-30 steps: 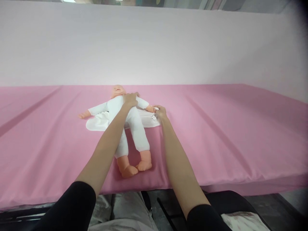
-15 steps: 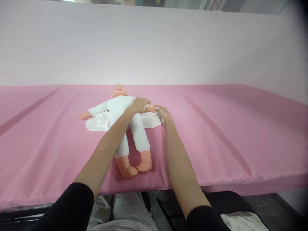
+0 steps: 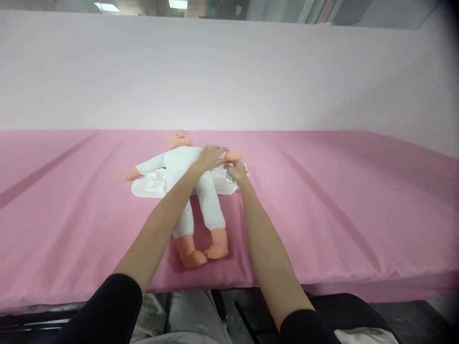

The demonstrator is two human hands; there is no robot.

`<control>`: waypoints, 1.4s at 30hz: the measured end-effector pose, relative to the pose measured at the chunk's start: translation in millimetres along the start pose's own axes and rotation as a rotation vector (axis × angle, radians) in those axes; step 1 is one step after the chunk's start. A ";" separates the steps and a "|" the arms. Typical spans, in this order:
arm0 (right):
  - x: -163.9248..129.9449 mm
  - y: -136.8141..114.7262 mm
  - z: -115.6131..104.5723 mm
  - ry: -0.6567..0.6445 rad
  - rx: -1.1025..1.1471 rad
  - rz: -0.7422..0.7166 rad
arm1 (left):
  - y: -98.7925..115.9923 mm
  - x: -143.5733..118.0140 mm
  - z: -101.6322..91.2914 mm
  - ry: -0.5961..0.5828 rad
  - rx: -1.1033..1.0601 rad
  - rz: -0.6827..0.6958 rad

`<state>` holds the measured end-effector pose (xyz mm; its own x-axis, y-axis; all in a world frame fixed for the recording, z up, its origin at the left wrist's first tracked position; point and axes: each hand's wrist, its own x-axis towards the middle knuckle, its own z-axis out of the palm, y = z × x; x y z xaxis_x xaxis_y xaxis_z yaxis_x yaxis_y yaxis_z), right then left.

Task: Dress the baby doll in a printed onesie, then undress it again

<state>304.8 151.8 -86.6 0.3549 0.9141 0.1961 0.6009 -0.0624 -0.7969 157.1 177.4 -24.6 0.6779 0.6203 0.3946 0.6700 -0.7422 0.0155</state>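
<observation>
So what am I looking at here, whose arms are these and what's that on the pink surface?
There is no machine here: a person wears a camera on the head, so you see their own two arms reaching forward. A baby doll in white clothes lies on its back on a pink sheet, over a white cloth. The left hand rests on the doll's arm near the shoulder. The right hand pinches the cloth's edge beside the doll. A pale backdrop stands behind.

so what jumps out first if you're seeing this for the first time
A baby doll in a white suit lies face up, mid-table, on a pink sheet, with a white cloth spread under it. The left hand rests on the doll's far arm, and the right hand pinches the cloth's edge beside it.
</observation>
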 end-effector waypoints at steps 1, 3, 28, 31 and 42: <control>0.1 -1.7 2.1 0.033 -0.074 -0.011 | 1.1 -0.7 0.2 0.019 0.026 -0.038; -1.0 -5.4 5.1 0.077 -0.157 -0.031 | 4.3 -3.8 -1.4 0.052 0.065 -0.119; -42.5 -98.5 13.7 -0.169 -0.538 -0.165 | -62.1 -124.6 -75.0 -0.209 -0.592 -1.026; -46.4 -105.3 17.9 -0.244 -0.453 -0.151 | -61.3 -123.1 -77.4 -0.166 -0.729 -1.037; -71.0 -136.4 19.9 -0.308 -0.008 -0.057 | -63.0 -129.9 -102.2 -0.041 -0.839 -0.992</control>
<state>183.3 103.4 -3.2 0.0872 0.9946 0.0570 0.6193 -0.0093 -0.7851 -4.1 117.7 17.1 0.0242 0.9892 -0.1443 0.5052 0.1125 0.8556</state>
